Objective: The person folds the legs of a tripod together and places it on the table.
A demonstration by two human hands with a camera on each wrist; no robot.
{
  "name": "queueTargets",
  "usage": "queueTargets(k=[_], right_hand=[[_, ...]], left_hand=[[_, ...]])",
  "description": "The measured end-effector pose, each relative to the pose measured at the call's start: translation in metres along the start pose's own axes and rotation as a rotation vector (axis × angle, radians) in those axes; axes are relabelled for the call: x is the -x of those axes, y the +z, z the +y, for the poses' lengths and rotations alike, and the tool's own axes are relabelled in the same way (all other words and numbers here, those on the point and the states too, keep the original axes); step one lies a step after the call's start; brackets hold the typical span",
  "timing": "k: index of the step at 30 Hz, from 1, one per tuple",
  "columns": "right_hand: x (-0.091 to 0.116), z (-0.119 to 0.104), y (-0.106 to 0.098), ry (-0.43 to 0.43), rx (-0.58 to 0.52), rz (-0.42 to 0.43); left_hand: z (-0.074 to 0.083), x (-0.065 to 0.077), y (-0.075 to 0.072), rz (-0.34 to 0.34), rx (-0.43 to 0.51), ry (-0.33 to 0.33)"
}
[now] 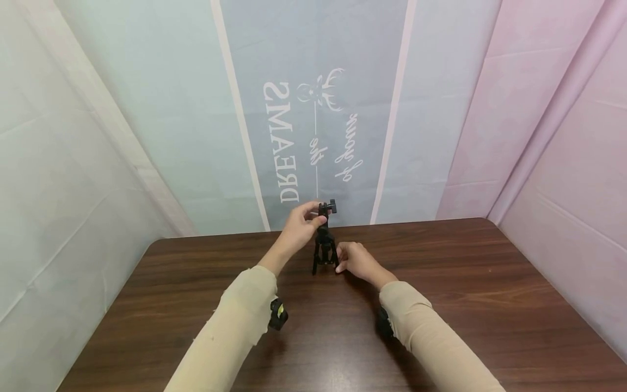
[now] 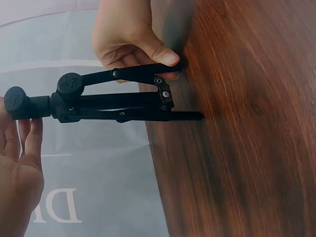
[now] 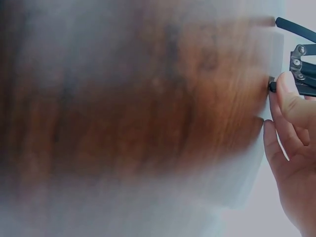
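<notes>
A small black tripod [image 1: 325,239] stands upright near the back edge of the table, its legs slightly spread. Round knobs show on its head and upper body in the left wrist view. My left hand [image 1: 300,227] grips the tripod's head at the top, thumb on the near side. Low on the right, my right hand [image 1: 358,260] pinches one leg near its foot between thumb and fingers. That pinched leg [image 2: 143,71] angles away from the centre column in the left wrist view. The right wrist view shows the thumb [image 3: 291,96] pressed on the leg just above its dark foot.
The brown wood-grain table [image 1: 465,305] spreads around both arms. A printed cloth backdrop [image 1: 313,54] hangs right behind the table's back edge, with further cloth at both sides. A black wrist camera [image 1: 278,314] sits under the left sleeve.
</notes>
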State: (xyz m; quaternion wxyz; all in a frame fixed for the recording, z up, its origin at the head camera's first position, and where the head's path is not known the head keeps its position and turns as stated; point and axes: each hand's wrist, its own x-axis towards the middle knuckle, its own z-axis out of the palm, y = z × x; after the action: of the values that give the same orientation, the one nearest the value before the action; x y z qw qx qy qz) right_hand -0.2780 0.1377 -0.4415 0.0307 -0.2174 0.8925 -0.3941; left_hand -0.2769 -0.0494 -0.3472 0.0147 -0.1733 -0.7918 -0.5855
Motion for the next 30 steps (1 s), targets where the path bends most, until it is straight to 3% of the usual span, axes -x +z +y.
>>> queueTargets(k=[8, 13, 18, 22, 26, 30], right_hand=[[0.001, -0.004, 0.0, -0.011, 0.009, -0.013], [0.005, -0.004, -0.004, -0.008, 0.039, -0.01], [0.013, -0.003, -0.01, -0.008, 0.017, 0.056], [0.023, -0.006, -0.014, -0.049, -0.026, 0.116], [0.033, -0.013, -0.015, -0.096, -0.069, 0.176], [0.042, -0.021, -0.013, -0.12, -0.075, 0.239]], left_hand=[[0.007, 0.005, -0.003, 0.03, -0.058, 0.022], [0.004, 0.01, -0.004, 0.124, -0.014, 0.011], [-0.003, 0.016, -0.011, 0.279, 0.126, -0.046], [-0.003, 0.023, -0.019, 0.385, 0.321, -0.092], [-0.002, 0.03, -0.024, 0.466, 0.516, -0.122], [0.001, 0.037, -0.026, 0.511, 0.614, -0.124]])
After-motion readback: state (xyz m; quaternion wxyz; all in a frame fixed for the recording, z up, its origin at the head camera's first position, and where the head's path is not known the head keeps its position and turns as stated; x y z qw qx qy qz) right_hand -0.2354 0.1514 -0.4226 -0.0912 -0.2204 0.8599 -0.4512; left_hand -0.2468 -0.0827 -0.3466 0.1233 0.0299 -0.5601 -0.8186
